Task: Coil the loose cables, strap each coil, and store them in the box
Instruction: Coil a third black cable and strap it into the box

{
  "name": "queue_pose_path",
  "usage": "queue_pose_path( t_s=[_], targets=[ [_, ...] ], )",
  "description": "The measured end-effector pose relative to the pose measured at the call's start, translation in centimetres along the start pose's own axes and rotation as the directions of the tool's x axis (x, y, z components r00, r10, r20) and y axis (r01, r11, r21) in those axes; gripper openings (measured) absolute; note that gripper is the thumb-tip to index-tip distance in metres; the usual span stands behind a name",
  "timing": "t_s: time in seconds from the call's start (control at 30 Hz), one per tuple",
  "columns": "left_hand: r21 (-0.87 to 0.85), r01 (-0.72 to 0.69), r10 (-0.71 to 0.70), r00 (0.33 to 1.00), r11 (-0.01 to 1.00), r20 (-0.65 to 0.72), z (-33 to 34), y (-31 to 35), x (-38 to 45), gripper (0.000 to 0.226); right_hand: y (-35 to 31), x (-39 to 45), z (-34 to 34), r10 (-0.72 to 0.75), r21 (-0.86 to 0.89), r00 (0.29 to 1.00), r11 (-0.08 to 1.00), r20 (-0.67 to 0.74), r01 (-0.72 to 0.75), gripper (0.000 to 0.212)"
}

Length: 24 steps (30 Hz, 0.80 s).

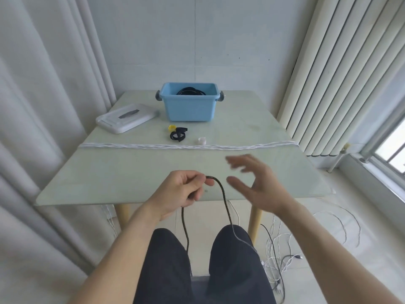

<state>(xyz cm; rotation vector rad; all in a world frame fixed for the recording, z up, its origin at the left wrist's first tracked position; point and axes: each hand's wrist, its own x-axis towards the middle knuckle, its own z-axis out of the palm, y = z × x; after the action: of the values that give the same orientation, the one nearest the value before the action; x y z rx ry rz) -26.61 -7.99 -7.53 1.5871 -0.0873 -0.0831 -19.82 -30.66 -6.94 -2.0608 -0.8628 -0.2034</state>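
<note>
Left hand point(183, 189), curled above the near edge of the table point(135, 172), pinches the end of a dark braided cable point(224, 201) between thumb and forefinger; that end points right, toward the other hand. From the pinch the cable arches over and runs down toward the lap, while a second length drops from under the palm, so the two runs hang roughly vertical between the knees. Right hand point(255, 183) hovers just beside the arch, fingers spread wide and blurred, touching nothing. Farther out on the table lie black straps point(178, 134), a yellow strap point(172, 127) and a small white strap point(202, 140). Beyond them stands the blue box point(189, 108), open, with black coiled cable point(190, 92) inside, and its white lid point(127, 118) rests to the left. Loose white and dark cables point(282, 249) sprawl on the floor at right.
</note>
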Motion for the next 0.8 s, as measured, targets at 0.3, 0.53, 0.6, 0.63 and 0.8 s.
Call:
queue_pose_path(
  t_s=[0.3,0.53,0.6,0.63,0.8],
  targets=[
    [0.124,0.031,-0.036,0.998,0.992,0.041,0.6,0.2,0.4,0.035,-2.3,1.8,0.5,0.254,0.301,0.950,0.934,-0.183,-0.192,0.016],
    [0.134,0.036,-0.021,0.994,0.990,-0.111,-0.7,-0.1,0.1,0.031,0.6,2.5,-4.2,0.375,0.150,0.620,0.911,-0.689,-0.385,0.043],
    [0.064,0.012,-0.003,0.992,0.998,-0.129,-0.3,0.7,0.3,0.031,0.5,1.8,-3.6,0.239,-0.001,0.749,0.952,-0.618,-0.305,0.057],
    [0.061,0.007,-0.001,0.995,0.998,-0.095,0.1,1.3,0.4,0.031,0.1,1.5,-2.8,0.187,0.006,0.837,0.977,-0.515,-0.215,0.059],
    [0.082,0.023,-0.029,0.996,0.996,0.081,2.0,3.2,0.6,0.035,-2.9,0.6,0.4,0.112,0.223,0.980,0.964,0.163,-0.147,0.060]
  ],
)
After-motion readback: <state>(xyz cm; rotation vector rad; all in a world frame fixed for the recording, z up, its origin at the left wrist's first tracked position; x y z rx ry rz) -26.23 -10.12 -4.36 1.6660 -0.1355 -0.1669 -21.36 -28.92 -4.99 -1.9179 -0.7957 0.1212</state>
